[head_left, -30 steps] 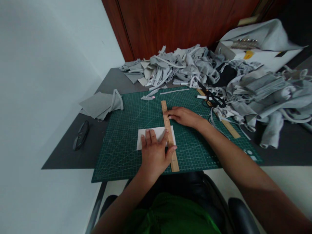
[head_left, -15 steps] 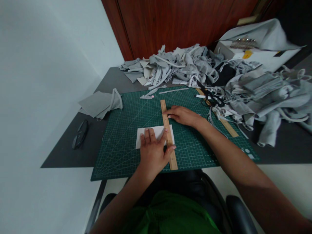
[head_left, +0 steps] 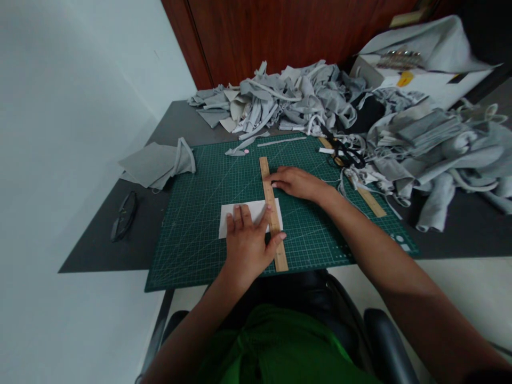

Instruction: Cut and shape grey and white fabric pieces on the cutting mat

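Okay so both hands are apart from each other, palms down, sharing one wooden ruler (head_left: 270,197) that lies lengthwise on a green cutting mat (head_left: 196,213). The left hand (head_left: 246,244) is spread out flat, fingers fanned over a white piece (head_left: 257,209) (paper or cloth, can't tell), with the index fingertip on the ruler and the thumb reaching across it lower down. The ruler crosses the right end of that white piece, and a sliver pokes out past its edge. Further up, the right hand (head_left: 298,182) has its fingertips on the ruler near the far end; can't tell if they're pinching it or just resting there. Over on the right, black scissors (head_left: 349,154) sit by a second wooden ruler (head_left: 372,202), next to a heap of grey fabric (head_left: 436,141). More grey scraps (head_left: 280,98) are piled behind the mat. Left side's got some flat grey cloth (head_left: 150,162) partly on the mat, plus dark-framed glasses (head_left: 124,216) on the table (head_left: 96,248).
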The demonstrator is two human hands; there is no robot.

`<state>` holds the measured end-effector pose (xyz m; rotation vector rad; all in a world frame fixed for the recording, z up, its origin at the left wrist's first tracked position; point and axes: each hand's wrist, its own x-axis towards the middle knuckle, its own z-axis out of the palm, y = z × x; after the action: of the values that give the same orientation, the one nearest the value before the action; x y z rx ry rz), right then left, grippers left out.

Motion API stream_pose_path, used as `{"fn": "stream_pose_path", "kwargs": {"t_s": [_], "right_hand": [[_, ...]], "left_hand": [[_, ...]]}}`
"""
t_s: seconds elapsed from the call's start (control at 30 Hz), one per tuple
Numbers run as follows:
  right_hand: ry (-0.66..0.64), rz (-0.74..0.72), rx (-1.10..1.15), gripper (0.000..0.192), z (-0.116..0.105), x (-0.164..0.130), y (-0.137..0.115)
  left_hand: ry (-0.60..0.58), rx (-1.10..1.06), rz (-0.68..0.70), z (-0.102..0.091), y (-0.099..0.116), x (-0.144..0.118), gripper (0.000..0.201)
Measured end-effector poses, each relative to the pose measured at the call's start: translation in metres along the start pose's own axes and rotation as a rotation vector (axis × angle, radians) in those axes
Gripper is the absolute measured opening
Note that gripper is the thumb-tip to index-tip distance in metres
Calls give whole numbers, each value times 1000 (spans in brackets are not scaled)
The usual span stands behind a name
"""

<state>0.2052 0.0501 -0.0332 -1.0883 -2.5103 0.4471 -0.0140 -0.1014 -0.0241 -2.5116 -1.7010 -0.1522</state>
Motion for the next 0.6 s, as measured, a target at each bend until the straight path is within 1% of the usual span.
{"fn": "stream_pose_path", "kwargs": {"t_s": [0.6], "right_hand": [[-1,13,-14,36,-1,-1,-1]], "left_hand": [[-10,13,6,0,0,0,72]]}}
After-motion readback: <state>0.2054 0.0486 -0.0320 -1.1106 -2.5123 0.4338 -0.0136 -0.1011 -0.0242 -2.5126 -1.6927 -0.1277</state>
